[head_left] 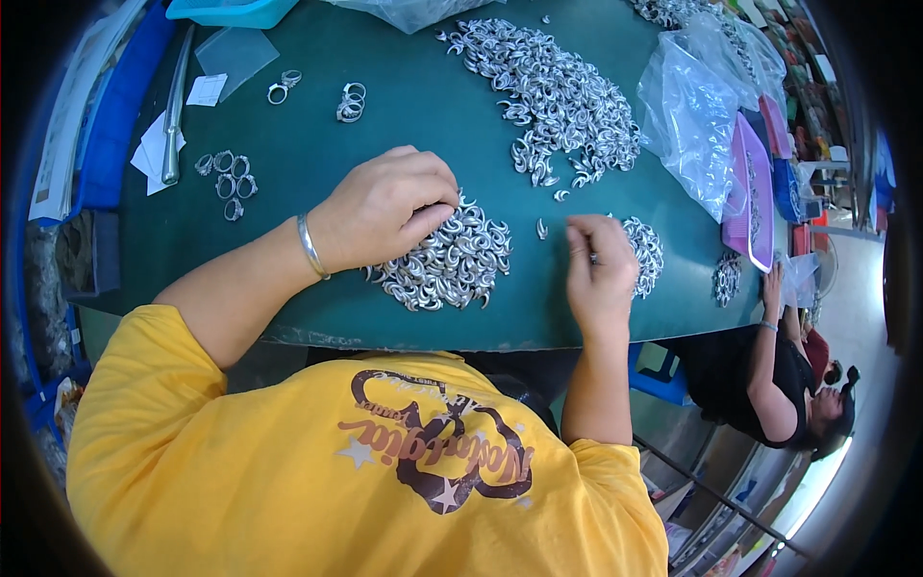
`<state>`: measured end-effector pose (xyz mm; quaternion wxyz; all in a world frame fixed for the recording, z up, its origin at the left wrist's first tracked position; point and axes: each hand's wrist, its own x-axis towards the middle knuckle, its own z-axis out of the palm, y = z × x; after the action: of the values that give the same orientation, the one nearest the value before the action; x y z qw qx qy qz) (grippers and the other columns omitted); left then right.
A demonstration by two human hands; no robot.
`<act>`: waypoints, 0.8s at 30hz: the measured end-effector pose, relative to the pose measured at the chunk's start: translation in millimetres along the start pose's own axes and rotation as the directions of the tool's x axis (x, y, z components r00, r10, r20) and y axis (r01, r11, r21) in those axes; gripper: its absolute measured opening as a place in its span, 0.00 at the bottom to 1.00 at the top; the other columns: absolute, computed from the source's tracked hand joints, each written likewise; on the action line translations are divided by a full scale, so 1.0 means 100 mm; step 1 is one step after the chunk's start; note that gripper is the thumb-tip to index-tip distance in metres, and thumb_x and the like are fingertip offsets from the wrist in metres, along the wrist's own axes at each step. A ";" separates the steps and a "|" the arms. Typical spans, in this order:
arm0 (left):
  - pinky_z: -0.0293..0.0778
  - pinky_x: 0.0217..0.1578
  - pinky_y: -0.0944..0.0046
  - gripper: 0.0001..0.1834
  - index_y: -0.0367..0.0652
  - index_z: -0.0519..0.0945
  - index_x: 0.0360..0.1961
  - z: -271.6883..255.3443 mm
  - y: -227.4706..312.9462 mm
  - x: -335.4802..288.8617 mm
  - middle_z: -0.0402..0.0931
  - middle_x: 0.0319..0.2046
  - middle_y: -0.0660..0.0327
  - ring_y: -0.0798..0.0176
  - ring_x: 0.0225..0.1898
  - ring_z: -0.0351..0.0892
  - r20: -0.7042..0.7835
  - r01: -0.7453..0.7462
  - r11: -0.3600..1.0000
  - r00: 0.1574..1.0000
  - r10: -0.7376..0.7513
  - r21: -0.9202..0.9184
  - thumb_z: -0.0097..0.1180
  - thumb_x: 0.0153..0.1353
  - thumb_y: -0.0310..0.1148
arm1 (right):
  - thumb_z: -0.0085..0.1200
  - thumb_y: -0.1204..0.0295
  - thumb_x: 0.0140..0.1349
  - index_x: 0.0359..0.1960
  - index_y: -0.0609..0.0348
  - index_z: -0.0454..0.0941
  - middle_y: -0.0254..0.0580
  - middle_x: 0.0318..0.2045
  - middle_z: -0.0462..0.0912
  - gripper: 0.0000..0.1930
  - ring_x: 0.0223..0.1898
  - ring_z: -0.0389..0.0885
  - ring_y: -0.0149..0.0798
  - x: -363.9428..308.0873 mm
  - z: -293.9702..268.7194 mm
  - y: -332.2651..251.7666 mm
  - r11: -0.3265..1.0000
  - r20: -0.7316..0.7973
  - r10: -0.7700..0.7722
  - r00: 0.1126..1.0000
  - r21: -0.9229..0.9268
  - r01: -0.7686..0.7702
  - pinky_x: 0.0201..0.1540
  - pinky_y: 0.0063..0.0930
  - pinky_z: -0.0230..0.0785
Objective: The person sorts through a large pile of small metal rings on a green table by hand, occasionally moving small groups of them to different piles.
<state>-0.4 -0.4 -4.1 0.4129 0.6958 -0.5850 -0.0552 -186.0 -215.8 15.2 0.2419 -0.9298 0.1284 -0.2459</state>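
A broad green surface (404,101) with a scuffed near edge spans the room's middle, a blue stool (665,388) by its right end. Beyond, a pale expanse (854,288), wall or floor unclear, adjoins a bright strip of light (817,492).

The left forearm (240,266) slants far and right, the left hand (386,208) knuckles-up with curled fingers; the right forearm (598,385) points far, the right hand (603,272) loosely curled, thumb at left.
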 end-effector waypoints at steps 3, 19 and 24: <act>0.75 0.46 0.57 0.04 0.39 0.84 0.36 0.00 0.01 -0.01 0.82 0.41 0.57 0.54 0.42 0.80 0.012 0.017 1.000 1.000 -0.017 0.001 0.63 0.59 0.25 | 0.62 0.82 0.57 0.36 0.65 0.81 0.51 0.35 0.82 0.06 0.35 0.82 0.53 0.00 0.00 0.00 0.997 0.024 0.072 0.997 0.000 -0.072 0.40 0.39 0.76; 0.76 0.46 0.58 0.05 0.39 0.84 0.37 -0.01 0.02 0.00 0.82 0.41 0.57 0.53 0.43 0.80 0.016 0.013 1.000 1.000 -0.013 -0.001 0.63 0.59 0.25 | 0.58 0.83 0.58 0.39 0.65 0.83 0.52 0.34 0.83 0.07 0.36 0.82 0.54 0.23 0.23 -0.15 0.995 -0.012 -0.012 1.000 0.100 0.014 0.41 0.40 0.76; 0.76 0.47 0.57 0.04 0.39 0.84 0.36 0.00 -0.01 -0.02 0.82 0.41 0.56 0.53 0.43 0.80 0.015 0.020 1.000 1.000 -0.020 0.015 0.63 0.59 0.25 | 0.56 0.86 0.54 0.40 0.64 0.84 0.51 0.39 0.83 0.13 0.42 0.81 0.54 0.19 0.40 -0.29 0.952 0.142 -0.232 0.962 0.237 0.194 0.46 0.42 0.75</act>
<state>0.0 1.1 -5.1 0.4029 0.7042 -0.5815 -0.0601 -145.3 -182.1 7.2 0.3256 -0.9230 -0.0219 -0.2041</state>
